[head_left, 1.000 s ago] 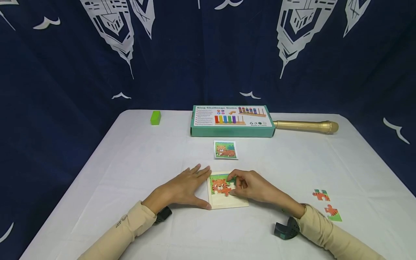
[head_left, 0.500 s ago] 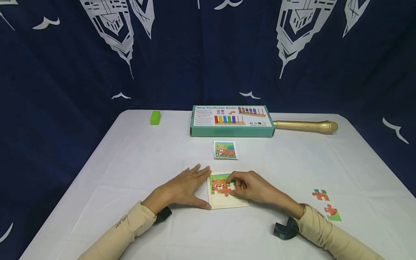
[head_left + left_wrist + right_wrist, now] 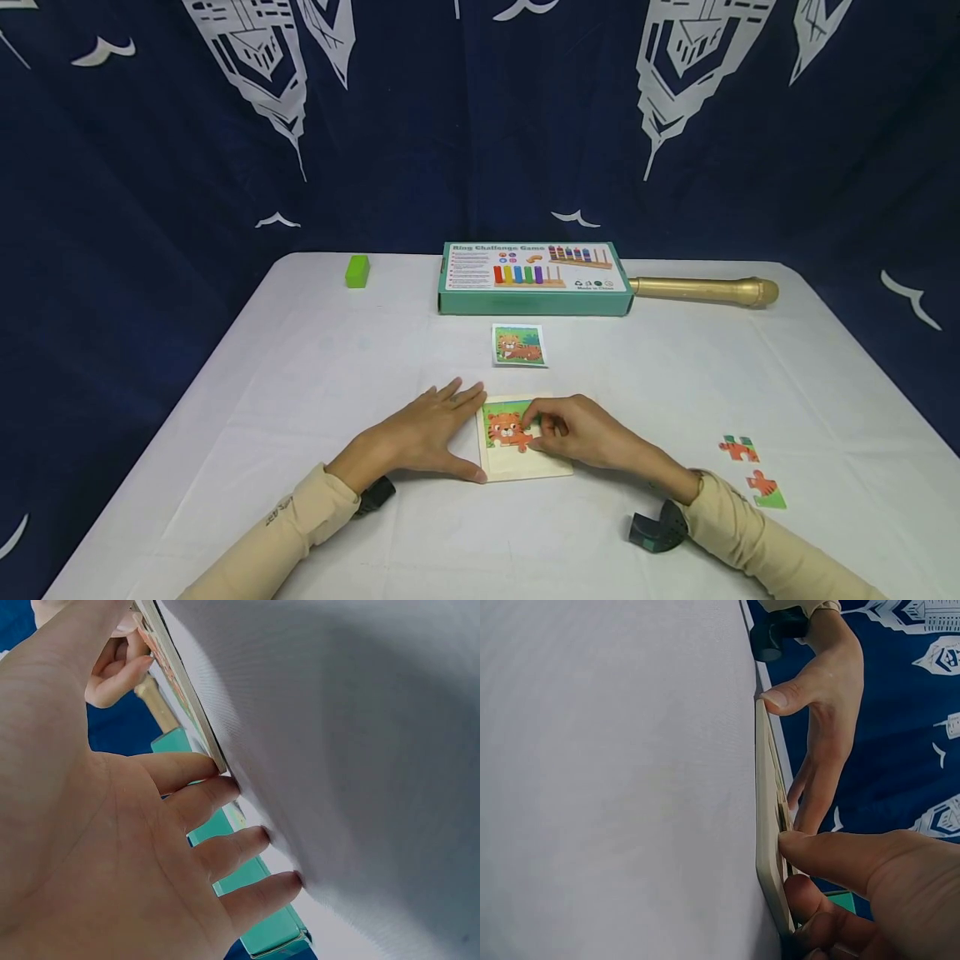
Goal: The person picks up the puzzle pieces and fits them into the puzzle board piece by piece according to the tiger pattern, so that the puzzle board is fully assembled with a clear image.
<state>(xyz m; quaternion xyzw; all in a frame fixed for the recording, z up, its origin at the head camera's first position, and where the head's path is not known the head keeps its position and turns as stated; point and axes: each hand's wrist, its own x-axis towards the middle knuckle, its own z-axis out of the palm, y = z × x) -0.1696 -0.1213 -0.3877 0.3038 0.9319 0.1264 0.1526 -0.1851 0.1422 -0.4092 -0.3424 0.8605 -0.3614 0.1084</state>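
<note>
While my left hand (image 3: 431,429) lies along the left side of the pale board (image 3: 528,468), its fingers are straight and spread, a loose grip; thumb tip touches the board's near left corner, forefinger the far left one; the other fingertips rest on the white cloth (image 3: 375,350) past that corner; my right hand (image 3: 588,429) is over the board's right half, thumb and forefinger curled toward each other, tips apart; can't tell whether a piece is pinched there, my own fingers cover it.

Board sits on the cloth between my hands; the tiger face (image 3: 506,427) is in its far left part, a knob pointing at the near edge, bare surface below; well right of the board are two loose pieces, one orange and green (image 3: 739,448), the other (image 3: 767,490) a bit nearer me, just apart from each other.

Just beyond the board, a small card (image 3: 519,345) with the whole tiger; farther beyond, a green box (image 3: 536,304) marked Ring Challenge Game; beyond and right of the board, a gold stick (image 3: 701,290), thin end at the box; beyond and left, a green block (image 3: 357,272); navy curtain (image 3: 465,125) behind everything.
</note>
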